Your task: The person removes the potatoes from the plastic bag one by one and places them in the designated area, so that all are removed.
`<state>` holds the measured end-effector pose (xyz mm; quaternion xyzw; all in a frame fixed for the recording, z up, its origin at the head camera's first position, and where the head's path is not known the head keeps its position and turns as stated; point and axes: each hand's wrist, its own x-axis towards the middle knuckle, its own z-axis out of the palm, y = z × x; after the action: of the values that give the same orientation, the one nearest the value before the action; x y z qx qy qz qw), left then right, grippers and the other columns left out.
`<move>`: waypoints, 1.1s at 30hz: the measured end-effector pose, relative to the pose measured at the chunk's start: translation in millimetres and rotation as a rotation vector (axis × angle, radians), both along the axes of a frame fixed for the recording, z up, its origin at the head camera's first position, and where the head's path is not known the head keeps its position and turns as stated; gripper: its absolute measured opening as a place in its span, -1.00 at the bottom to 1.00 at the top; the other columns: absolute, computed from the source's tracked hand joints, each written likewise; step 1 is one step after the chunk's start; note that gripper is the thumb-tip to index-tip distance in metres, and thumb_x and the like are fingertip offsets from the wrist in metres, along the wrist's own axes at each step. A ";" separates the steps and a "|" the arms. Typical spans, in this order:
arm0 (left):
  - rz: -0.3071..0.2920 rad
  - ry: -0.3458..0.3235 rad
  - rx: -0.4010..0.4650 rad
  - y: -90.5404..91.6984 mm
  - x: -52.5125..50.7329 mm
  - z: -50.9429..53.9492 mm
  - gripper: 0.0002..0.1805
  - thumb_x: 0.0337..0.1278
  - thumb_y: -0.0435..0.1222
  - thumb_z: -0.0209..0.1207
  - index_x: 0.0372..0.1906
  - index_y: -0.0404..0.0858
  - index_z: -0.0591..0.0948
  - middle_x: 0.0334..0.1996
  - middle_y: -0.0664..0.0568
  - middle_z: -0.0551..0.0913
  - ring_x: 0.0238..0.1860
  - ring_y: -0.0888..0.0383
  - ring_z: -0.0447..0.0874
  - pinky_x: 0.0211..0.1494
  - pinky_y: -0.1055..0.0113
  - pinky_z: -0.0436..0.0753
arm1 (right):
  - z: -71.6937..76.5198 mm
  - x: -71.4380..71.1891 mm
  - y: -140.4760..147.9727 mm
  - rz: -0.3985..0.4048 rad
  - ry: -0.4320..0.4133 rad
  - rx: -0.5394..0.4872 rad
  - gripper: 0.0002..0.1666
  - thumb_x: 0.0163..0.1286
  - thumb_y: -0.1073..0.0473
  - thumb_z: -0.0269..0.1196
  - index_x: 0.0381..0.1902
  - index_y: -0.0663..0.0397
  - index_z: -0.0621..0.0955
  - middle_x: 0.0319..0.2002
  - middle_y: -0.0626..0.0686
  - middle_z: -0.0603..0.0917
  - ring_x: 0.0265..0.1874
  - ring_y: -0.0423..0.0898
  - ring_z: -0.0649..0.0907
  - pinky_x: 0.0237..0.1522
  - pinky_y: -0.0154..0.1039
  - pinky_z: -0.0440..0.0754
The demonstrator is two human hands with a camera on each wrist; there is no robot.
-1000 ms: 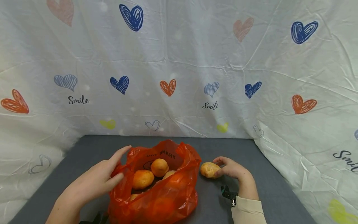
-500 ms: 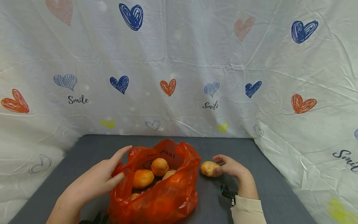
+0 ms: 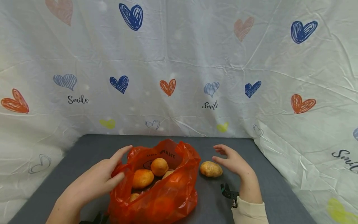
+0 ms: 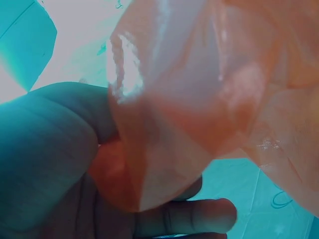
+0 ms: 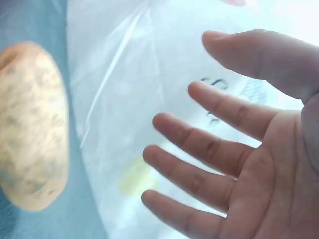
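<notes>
A red plastic bag (image 3: 156, 205) stands with its mouth spread, holding several potatoes (image 3: 143, 179). My left hand (image 3: 93, 182) grips the left side of its rim; in the left wrist view the film of the bag (image 4: 174, 109) passes between thumb and fingers. To the right of the bag a single potato (image 3: 211, 169) lies on the table. My right hand (image 3: 234, 160) is just above and right of that potato, apart from it, with nothing in it. The right wrist view shows its fingers (image 5: 199, 142) spread and the potato (image 5: 32, 127) at the left edge.
The dark grey table (image 3: 226, 144) ends at a white sheet (image 3: 184, 62) printed with hearts, which hangs behind it and along the sides. A wrist camera (image 3: 229, 192) sits below the right hand.
My right hand has let go of the potato and lifted up and away from it. The potato stays on the table. My left hand and the bag have hardly moved.
</notes>
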<state>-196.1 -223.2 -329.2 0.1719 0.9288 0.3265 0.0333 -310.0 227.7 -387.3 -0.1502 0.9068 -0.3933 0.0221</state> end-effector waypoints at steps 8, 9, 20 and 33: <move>-0.002 0.062 -0.021 3.7 0.9 -0.6 -0.19 0.34 -0.34 0.20 0.59 0.02 0.15 -0.55 0.13 0.43 -0.67 0.24 0.38 -0.53 0.31 0.49 | 18.0 12.6 -9.0 0.042 0.076 -0.089 -0.36 0.48 -0.01 0.31 0.41 0.07 0.45 0.33 0.17 0.52 0.30 0.22 0.52 0.28 0.17 0.46; -0.004 0.063 -0.023 4.1 0.9 -0.1 -0.19 0.34 -0.34 0.20 0.59 0.02 0.15 -0.56 0.13 0.43 -0.68 0.24 0.37 -0.53 0.31 0.48 | 19.6 14.2 -10.4 0.043 0.081 -0.103 -0.37 0.48 -0.01 0.32 0.41 0.06 0.46 0.32 0.16 0.53 0.29 0.21 0.53 0.27 0.16 0.47; -0.069 0.081 -0.007 7.5 3.1 -1.6 -0.20 0.33 -0.37 0.19 0.59 -0.02 0.15 -0.55 0.17 0.45 -0.67 0.29 0.36 -0.52 0.33 0.49 | 33.2 31.0 -35.6 0.162 0.166 -0.216 -0.47 0.47 0.06 0.33 0.34 -0.02 0.53 0.24 0.06 0.59 0.20 0.20 0.60 0.26 0.20 0.47; -0.092 0.086 -0.004 11.9 4.9 -0.8 -0.19 0.32 -0.39 0.17 0.59 0.05 0.15 -0.57 0.19 0.42 -0.68 0.31 0.33 -0.54 0.33 0.46 | 39.9 42.8 -62.0 0.239 0.249 -0.229 -0.48 0.44 0.19 0.36 0.32 -0.04 0.55 0.22 0.00 0.59 0.16 0.10 0.63 0.20 0.02 0.56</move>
<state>-191.2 -211.4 -330.0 0.2283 0.9212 0.3150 0.0088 -267.2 165.7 -347.4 -0.3057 0.8276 -0.4668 -0.0607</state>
